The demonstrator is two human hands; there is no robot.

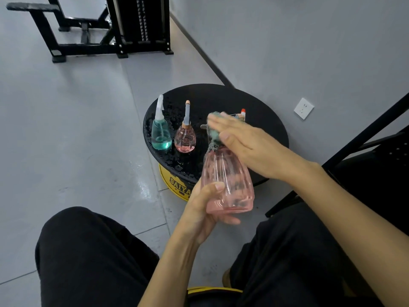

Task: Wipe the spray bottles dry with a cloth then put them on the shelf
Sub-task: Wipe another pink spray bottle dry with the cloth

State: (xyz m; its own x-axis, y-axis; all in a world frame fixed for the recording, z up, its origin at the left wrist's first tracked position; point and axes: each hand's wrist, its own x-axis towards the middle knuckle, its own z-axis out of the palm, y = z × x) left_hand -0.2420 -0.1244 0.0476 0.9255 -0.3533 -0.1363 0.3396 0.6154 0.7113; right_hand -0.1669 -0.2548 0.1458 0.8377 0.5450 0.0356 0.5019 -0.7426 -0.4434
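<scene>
My left hand (202,214) grips the base of a large pink ribbed spray bottle (228,185), held upright above my lap. My right hand (241,142) lies with straight fingers over a greenish cloth (213,135) wrapped round the bottle's spray head, pressing it there. The head is mostly hidden; only its red nozzle tip (243,111) shows. A teal spray bottle (161,135) and a small pink spray bottle (185,139) stand upright at the left of a wet round black stool top (254,107).
The stool has a yellow base (174,185) and stands by the grey wall, near a white socket (303,108). A black shelf frame (354,149) rises at the right. Black gym equipment (110,29) stands at the back. My knees in black trousers fill the bottom.
</scene>
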